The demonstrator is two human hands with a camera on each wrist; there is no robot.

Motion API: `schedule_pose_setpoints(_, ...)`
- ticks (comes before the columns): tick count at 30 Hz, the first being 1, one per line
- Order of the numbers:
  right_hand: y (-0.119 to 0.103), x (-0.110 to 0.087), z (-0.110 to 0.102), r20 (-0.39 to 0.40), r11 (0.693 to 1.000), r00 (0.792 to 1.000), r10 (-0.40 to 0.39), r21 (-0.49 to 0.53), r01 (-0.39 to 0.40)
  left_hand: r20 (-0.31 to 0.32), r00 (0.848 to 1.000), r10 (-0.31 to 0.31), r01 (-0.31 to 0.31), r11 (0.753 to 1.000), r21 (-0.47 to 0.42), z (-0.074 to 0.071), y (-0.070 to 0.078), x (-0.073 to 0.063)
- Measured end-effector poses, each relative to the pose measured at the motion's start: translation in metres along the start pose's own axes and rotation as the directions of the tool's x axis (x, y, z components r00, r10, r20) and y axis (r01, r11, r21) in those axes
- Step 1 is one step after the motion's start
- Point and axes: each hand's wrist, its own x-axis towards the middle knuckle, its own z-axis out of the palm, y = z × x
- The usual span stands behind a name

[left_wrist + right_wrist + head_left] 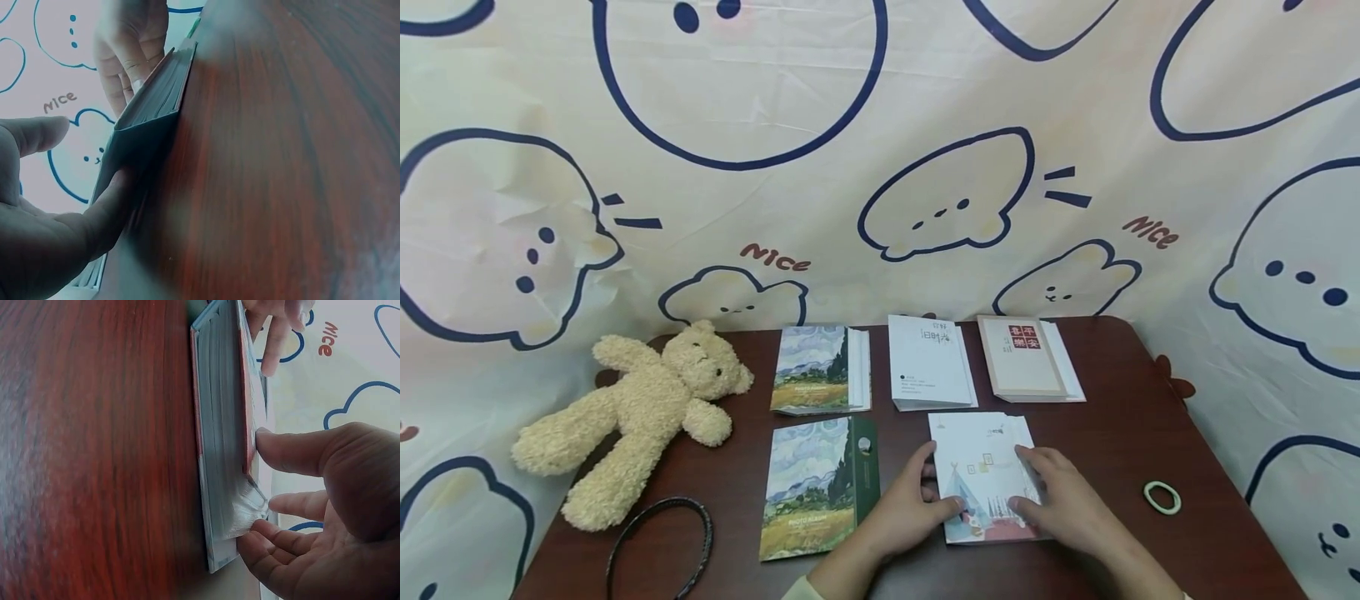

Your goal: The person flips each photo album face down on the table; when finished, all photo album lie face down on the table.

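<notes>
A thick white photo album (988, 475) with a tent picture lies on the brown table between both hands. My left hand (910, 504) is at its left side: a finger (115, 187) touches the spine, while the thumb (44, 134) appears apart from the cover. At the opposite side, my right hand (1063, 500) pinches the album's edge. Its thumb (287, 450) is on the cover, and other fingers are at the page edges and the raised corner. Clear plastic sleeves (219, 425) show between the covers in the right wrist view.
Beside the left forearm lies a green-spined landscape album (808, 487). Behind stand a similar landscape album (811, 367), a white album (925, 367) and a beige album (1022, 367). A teddy bear (655, 408), black cord loop (707, 533) and pale green ring (1162, 497) lie around.
</notes>
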Motion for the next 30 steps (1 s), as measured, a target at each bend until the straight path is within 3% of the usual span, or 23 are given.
schedule_pose_setpoints(6,-0.002,0.000,0.003,0.003,1.000,1.000,-0.001,0.015,0.001,-0.001,1.000,-0.011,0.011,1.000,-0.023,-0.004,0.000,-0.002)
schedule_pose_setpoints(13,-0.007,0.002,0.005,0.012,0.999,1.000,0.008,0.040,-0.009,0.002,1.000,0.023,-0.022,0.996,-0.085,-0.011,-0.001,-0.007)
schedule_pose_setpoints(30,-0.019,0.009,0.013,0.043,0.984,0.999,-0.022,0.178,0.014,-0.058,0.998,0.028,-0.031,0.997,-0.066,-0.033,0.003,-0.015)
